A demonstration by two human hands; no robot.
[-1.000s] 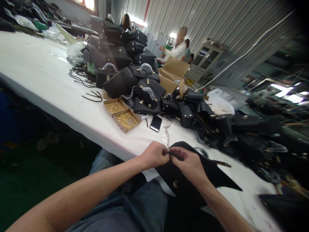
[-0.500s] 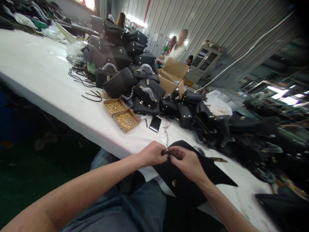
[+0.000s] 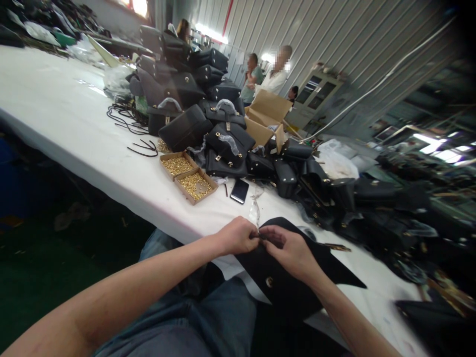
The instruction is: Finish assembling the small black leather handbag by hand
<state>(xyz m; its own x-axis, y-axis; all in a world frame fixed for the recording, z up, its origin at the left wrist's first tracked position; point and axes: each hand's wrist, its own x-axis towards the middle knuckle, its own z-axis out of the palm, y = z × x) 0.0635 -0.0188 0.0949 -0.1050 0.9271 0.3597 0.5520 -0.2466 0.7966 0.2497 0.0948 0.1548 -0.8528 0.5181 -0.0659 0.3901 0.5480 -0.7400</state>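
Observation:
A flat black leather bag panel (image 3: 256,270) lies at the table's near edge and hangs partly over my lap. It carries a round gold-coloured fitting (image 3: 269,282). At the panel's upper left edge my left hand (image 3: 240,236) is closed in a pinch. Close against it, my right hand (image 3: 286,248) has thumb and fingers bent together over the same spot. A small dark piece sits between the fingertips, too small and covered to name. From there a handle in clear plastic wrap (image 3: 254,210) runs away across the table.
Two cardboard trays of small gold hardware (image 3: 195,186) stand left of a phone (image 3: 239,191). Behind them is a heap of black handbags (image 3: 186,89) with an open carton (image 3: 258,131). Black cords (image 3: 143,148) lie leftward on the white table (image 3: 92,144). Several people stand farther back.
Both hands stay at the same spot on the panel, with only slight finger movement. In the background, a person in green has come into fuller view.

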